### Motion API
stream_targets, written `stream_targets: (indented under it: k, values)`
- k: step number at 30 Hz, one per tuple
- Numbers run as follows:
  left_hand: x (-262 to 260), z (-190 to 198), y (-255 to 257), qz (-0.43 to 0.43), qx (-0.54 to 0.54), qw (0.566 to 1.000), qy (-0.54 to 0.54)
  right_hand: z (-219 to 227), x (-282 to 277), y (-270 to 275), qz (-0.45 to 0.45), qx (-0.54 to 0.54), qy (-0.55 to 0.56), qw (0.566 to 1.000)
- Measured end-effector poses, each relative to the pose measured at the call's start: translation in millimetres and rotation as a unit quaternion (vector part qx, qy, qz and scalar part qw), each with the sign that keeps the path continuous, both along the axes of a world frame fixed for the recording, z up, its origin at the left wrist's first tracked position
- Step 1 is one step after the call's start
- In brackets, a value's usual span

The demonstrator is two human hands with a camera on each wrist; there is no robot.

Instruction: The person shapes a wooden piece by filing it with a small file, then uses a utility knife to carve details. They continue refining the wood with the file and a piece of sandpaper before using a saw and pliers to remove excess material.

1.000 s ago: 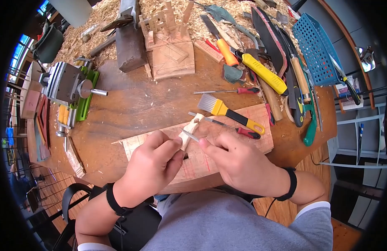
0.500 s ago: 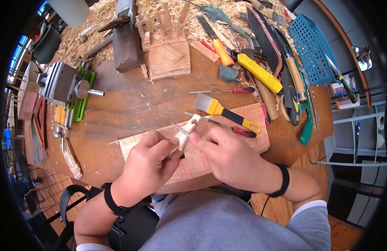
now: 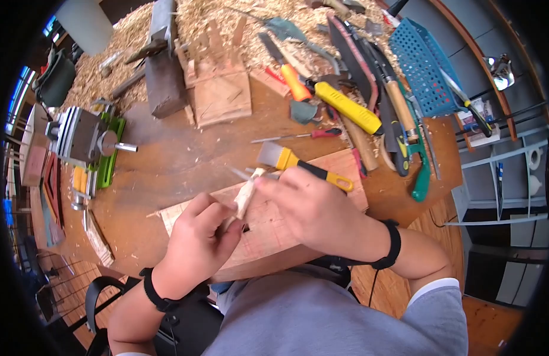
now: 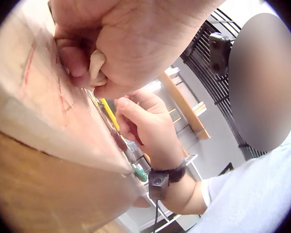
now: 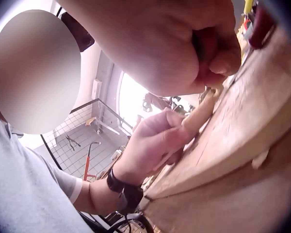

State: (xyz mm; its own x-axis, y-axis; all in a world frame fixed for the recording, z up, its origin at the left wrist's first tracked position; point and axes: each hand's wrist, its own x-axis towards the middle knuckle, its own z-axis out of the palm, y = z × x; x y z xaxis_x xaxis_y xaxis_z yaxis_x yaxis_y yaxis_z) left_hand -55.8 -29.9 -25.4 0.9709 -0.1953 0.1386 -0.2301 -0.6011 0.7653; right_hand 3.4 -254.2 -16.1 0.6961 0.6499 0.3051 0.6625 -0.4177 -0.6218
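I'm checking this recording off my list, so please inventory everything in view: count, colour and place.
Carved wood piece: 1, pale, in the left hand
Thin tool: 1, grey, in the right hand
Board: 1, pale with red lines, beneath the hands
Brush: 1, yellow and black, across the board's far edge
Table: 1, brown, under the board
Vise: 1, grey, table's left
Basket: 1, blue, far right
Shavings: uncountable, tan, table's far side
Yellow-handled tool: 1, yellow, right of centre
Other tools: several, mixed colours, mostly right, overlapping too much to count
Chair: 1, black, lower left
Wristbands: 2, black, one per wrist
Left hand: 1, nearer the vise
Right hand: 1, nearer the brush
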Motion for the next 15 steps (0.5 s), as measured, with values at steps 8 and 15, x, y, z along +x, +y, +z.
stream_targets:
  k: [8,15]
  values:
    - [14,17,13,0.080,-0.437,0.848,0.288,-1,41,-68,-0.084,-0.096,-0.066,0.990]
    - [39,18,1,0.042,-0.587,0.756,0.286,26,48,-99,-0.211,-0.059,-0.062,0.974]
